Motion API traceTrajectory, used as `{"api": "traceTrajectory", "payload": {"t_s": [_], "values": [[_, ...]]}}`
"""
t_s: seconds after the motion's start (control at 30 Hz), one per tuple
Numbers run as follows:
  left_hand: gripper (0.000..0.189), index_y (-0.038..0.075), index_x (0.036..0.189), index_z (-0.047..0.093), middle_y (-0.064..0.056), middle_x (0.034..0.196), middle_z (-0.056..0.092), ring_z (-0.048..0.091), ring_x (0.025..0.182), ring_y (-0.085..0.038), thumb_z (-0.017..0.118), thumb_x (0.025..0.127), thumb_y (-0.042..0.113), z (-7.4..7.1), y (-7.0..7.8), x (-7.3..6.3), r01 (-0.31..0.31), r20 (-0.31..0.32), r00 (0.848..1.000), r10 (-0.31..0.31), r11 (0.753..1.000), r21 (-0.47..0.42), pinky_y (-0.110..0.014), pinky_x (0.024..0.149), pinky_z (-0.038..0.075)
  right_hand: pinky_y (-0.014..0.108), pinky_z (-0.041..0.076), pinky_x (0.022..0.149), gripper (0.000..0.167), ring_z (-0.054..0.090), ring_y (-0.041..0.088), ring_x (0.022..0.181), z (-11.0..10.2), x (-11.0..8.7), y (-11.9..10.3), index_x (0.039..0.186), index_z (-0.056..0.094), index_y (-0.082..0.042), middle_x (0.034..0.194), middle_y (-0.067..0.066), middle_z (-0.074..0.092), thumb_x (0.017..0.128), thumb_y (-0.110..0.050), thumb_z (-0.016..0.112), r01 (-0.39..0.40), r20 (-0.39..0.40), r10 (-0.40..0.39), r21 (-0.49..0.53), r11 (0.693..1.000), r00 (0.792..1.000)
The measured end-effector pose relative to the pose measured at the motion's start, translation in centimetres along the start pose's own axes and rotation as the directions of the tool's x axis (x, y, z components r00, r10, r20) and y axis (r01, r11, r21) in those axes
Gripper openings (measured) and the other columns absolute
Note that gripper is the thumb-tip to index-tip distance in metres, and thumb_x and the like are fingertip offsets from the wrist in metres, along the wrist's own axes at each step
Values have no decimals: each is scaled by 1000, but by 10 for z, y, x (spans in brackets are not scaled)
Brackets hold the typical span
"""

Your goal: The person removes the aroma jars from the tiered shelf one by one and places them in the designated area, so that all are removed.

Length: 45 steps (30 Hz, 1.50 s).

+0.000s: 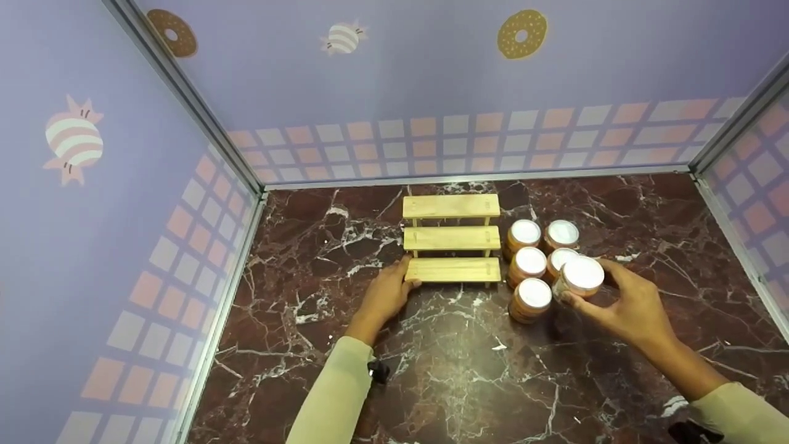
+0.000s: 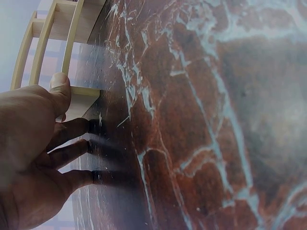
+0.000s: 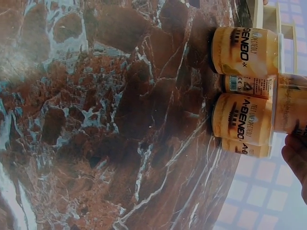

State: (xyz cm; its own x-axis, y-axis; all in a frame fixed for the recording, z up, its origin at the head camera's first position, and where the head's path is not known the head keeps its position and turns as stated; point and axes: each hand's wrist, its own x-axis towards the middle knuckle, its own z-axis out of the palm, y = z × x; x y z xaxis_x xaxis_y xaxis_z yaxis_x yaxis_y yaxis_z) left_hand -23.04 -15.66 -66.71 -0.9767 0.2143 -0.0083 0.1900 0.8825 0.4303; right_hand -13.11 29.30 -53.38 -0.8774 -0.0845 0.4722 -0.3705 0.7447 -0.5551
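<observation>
A light wooden three-step rack [image 1: 451,238] stands at the middle back of the marbled table. At its lower left end, my left hand [image 1: 385,295] grips the lowest step between thumb and forefinger. The other fingers spread toward the tabletop in the left wrist view. My right hand [image 1: 638,308] holds an orange jar [image 1: 582,274] with a white lid by its sides. That jar is raised above the group of similar jars [image 3: 242,117] and overlaps one in the head view. Dark lettering shows on their labels in the right wrist view.
Several white-lidded jars [image 1: 530,262] stand close together just right of the rack. Purple patterned panels [image 1: 425,74] wall in the table at the back and both sides, with metal edging [image 1: 370,185] along their base.
</observation>
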Motion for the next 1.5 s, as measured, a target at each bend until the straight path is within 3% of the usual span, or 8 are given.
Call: {"api": "traceTrajectory", "payload": {"t_s": [0.13, 0.4, 0.5, 0.8, 1.1, 1.33, 1.5], "values": [[77, 15, 172, 42, -27, 163, 57, 57, 151, -45, 61, 109, 55, 2, -1, -1, -15, -7, 1000, 15, 1000, 20, -60, 128, 45, -4, 42, 89, 76, 76, 23, 97, 3, -3, 3, 130, 72, 5, 112, 21, 83, 68, -20, 107, 4, 2, -4, 7, 1000, 1000], [75, 16, 170, 43, -28, 160, 60, 60, 147, -47, 61, 109, 56, 4, -3, 0, -39, -26, 999, 40, 998, 41, -62, 123, 50, -4, 44, 90, 74, 61, -14, 104, 6, -7, 7, 131, 72, 4, 113, 21, 83, 70, -19, 107, -7, 0, 7, 49, 999, 1000], [75, 16, 170, 43, -28, 160, 59, 60, 147, -48, 60, 109, 56, 3, -3, 0, -38, -21, 999, 39, 999, 34, -62, 123, 51, -4, 42, 89, 73, 63, -11, 103, 7, -9, 9, 130, 73, 4, 113, 21, 83, 69, -20, 107, -8, 4, 8, 38, 999, 1000], [74, 20, 172, 39, -27, 163, 56, 57, 150, -48, 58, 110, 57, 0, 0, -1, -10, 11, 1000, 10, 1000, 7, -65, 123, 49, -3, 44, 88, 74, 73, 15, 99, 11, -17, 13, 130, 71, 4, 114, 21, 83, 70, -21, 107, -28, 19, 28, 10, 1000, 999], [74, 17, 171, 42, -30, 162, 56, 58, 148, -50, 62, 110, 53, -3, 2, -4, -19, -15, 1000, 19, 999, -30, -64, 124, 49, -6, 41, 91, 77, 71, 4, 103, 17, -22, 18, 134, 70, 4, 118, 22, 82, 71, -19, 107, -27, 30, 26, 24, 999, 999], [74, 16, 171, 43, -29, 161, 57, 58, 150, -46, 62, 110, 53, -3, 2, -3, -17, -18, 1000, 16, 1000, -11, -61, 127, 46, -3, 47, 89, 72, 70, -1, 102, 22, -25, 21, 130, 72, 2, 114, 20, 83, 71, -18, 107, -32, 37, 31, 44, 998, 999], [76, 17, 172, 41, -27, 163, 56, 56, 153, -43, 61, 110, 55, -2, 1, -2, -3, -2, 1000, 3, 1000, 4, -59, 130, 43, -2, 50, 88, 73, 77, 18, 99, 27, -28, 23, 130, 70, 6, 113, 23, 83, 70, -14, 107, -37, 41, 35, 53, 998, 999]]}}
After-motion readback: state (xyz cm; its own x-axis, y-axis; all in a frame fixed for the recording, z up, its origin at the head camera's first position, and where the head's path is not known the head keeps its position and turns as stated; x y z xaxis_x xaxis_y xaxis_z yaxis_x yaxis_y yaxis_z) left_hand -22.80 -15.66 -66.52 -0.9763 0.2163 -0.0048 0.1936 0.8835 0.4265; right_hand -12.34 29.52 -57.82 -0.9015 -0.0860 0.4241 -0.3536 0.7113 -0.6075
